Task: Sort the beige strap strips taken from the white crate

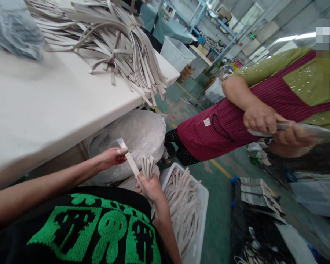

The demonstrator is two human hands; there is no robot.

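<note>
My left hand (112,157) pinches the upper end of a single pale strip (132,164) that slants down toward my right hand. My right hand (151,187) grips a small bundle of similar pale strips (147,167), standing upright out of the fist, and also touches the lower end of the single strip. Both hands are in front of my chest, above a white plastic crate (202,205) filled with several loose strips (181,205).
A white table (44,110) at left carries a large heap of long strips (112,40) and a plastic bag (13,29). A clear bag (137,135) sits under the table. A co-worker in a maroon apron (222,124) stands at right holding flat material (305,130).
</note>
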